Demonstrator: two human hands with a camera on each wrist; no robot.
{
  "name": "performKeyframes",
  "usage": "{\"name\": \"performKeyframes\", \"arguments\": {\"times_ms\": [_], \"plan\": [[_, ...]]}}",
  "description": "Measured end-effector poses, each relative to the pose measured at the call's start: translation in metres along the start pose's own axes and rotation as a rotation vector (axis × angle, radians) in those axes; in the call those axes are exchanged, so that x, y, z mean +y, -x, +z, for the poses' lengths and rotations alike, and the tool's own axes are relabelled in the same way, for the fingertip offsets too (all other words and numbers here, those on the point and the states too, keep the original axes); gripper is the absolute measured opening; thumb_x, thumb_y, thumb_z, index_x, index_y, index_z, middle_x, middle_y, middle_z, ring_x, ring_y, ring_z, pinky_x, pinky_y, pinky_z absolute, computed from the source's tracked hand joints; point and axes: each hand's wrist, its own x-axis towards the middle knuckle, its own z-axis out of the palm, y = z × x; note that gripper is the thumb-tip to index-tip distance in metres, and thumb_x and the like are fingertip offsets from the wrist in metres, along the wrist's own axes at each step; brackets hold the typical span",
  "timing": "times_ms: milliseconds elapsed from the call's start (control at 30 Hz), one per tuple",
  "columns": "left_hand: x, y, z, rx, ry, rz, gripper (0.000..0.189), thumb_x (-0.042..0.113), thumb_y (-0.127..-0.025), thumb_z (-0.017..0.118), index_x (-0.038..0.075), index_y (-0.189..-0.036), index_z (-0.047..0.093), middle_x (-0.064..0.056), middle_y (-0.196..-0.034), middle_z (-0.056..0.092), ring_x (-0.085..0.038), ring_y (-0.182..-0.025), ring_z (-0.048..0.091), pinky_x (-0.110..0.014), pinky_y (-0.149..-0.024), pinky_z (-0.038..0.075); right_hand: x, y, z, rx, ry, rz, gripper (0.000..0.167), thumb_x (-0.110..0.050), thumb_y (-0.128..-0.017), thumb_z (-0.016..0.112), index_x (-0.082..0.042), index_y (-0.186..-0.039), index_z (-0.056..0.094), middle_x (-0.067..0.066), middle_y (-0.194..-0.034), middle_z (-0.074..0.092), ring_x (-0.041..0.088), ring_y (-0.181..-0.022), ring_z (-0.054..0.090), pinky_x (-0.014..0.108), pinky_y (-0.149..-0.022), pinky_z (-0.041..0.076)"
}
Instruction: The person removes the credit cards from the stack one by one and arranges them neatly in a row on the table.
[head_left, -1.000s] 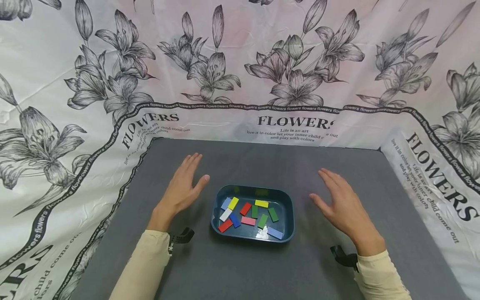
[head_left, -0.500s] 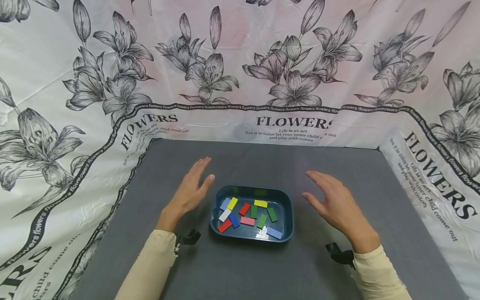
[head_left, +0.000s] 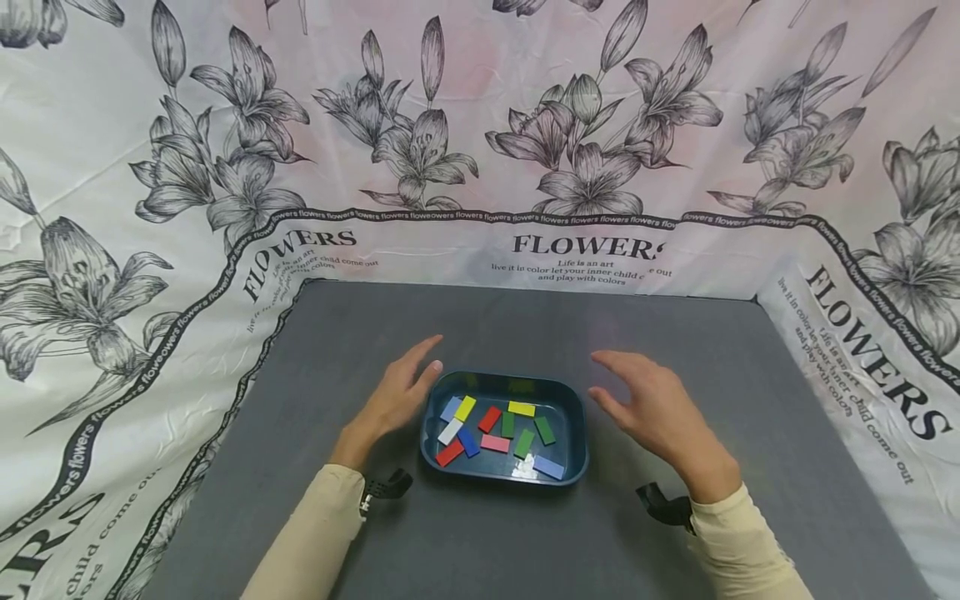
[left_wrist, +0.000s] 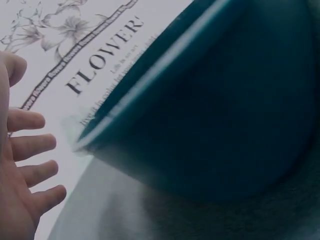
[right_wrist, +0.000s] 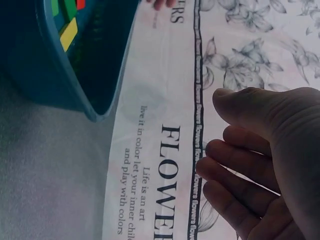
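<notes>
A dark teal tray stands on the grey table, holding several small coloured blocks, among them a pink block, a white block and a yellow block. My left hand hovers by the tray's left end, thumb and fingers apart, nothing in it. On the other side, my right hand faces the tray's right end with relaxed fingers and holds nothing. The left wrist view has the tray's outer wall filling much of it. A tray corner appears in the right wrist view, apart from the fingers.
The grey table extends around the tray. A white cloth printed with flowers and lettering rises behind it and along both sides. Dark wrist-worn camera mounts stick out from the inner side of each wrist.
Both hands have moved inward toward the tray, the left to the right and the right to the left, also coming slightly nearer. Tray and blocks have stayed in place.
</notes>
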Motion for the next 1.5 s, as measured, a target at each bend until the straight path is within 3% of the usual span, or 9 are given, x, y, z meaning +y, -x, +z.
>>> {"name": "performKeyframes", "arguments": {"times_ms": [400, 600, 833, 1067, 1267, 1500], "plan": [[-0.004, 0.002, 0.02, -0.048, 0.138, -0.095, 0.057, 0.035, -0.116, 0.046, 0.011, -0.168, 0.044, -0.017, -0.172, 0.046, -0.044, -0.154, 0.049, -0.067, -0.127, 0.036, -0.01, -0.004, 0.014, -0.012, -0.022, -0.025, 0.04, -0.013, -0.092, 0.087, 0.001, -0.128, 0.076, 0.019, -0.124, 0.08, 0.039, -0.115, 0.076, 0.059, -0.098, 0.061], [-0.005, 0.002, 0.027, -0.044, 0.205, -0.099, 0.052, 0.029, -0.117, 0.044, 0.007, -0.164, 0.048, -0.018, -0.169, 0.05, -0.042, -0.155, 0.048, -0.064, -0.128, 0.035, -0.015, -0.005, 0.022, -0.058, -0.02, -0.014, 0.036, -0.015, -0.093, 0.086, -0.001, -0.125, 0.078, 0.016, -0.122, 0.081, 0.036, -0.113, 0.076, 0.058, -0.097, 0.062], [-0.005, 0.001, 0.034, -0.054, 0.275, -0.087, 0.049, 0.024, -0.118, 0.042, 0.003, -0.162, 0.051, -0.019, -0.166, 0.053, -0.041, -0.156, 0.047, -0.062, -0.13, 0.034, -0.02, -0.006, 0.03, -0.094, -0.034, 0.009, 0.034, -0.012, -0.093, 0.086, 0.0, -0.123, 0.078, 0.017, -0.121, 0.081, 0.032, -0.097, 0.078, 0.052, -0.086, 0.065], [-0.008, -0.002, 0.041, -0.052, 0.354, -0.08, 0.047, 0.019, -0.118, 0.039, 0.0, -0.159, 0.053, -0.022, -0.162, 0.056, -0.042, -0.155, 0.047, -0.064, -0.13, 0.031, -0.024, -0.007, 0.039, -0.129, -0.014, 0.017, 0.033, -0.012, -0.092, 0.087, -0.001, -0.122, 0.079, 0.016, -0.121, 0.081, 0.033, -0.105, 0.078, 0.053, -0.09, 0.065], [-0.008, -0.002, 0.046, -0.031, 0.427, -0.125, 0.047, 0.018, -0.118, 0.038, 0.001, -0.158, 0.055, -0.022, -0.16, 0.058, -0.043, -0.153, 0.048, -0.065, -0.131, 0.029, -0.027, -0.007, 0.047, -0.151, -0.011, 0.028, 0.032, -0.013, -0.092, 0.088, -0.001, -0.12, 0.079, 0.015, -0.119, 0.081, 0.033, -0.109, 0.077, 0.054, -0.096, 0.063], [-0.008, 0.0, 0.049, -0.023, 0.477, -0.183, 0.047, 0.02, -0.118, 0.036, 0.003, -0.158, 0.055, -0.021, -0.158, 0.06, -0.043, -0.149, 0.052, -0.065, -0.129, 0.033, -0.029, -0.01, 0.058, -0.177, -0.033, 0.034, 0.03, -0.014, -0.092, 0.088, -0.002, -0.119, 0.08, 0.013, -0.115, 0.082, 0.028, -0.101, 0.077, 0.05, -0.093, 0.065]]}}
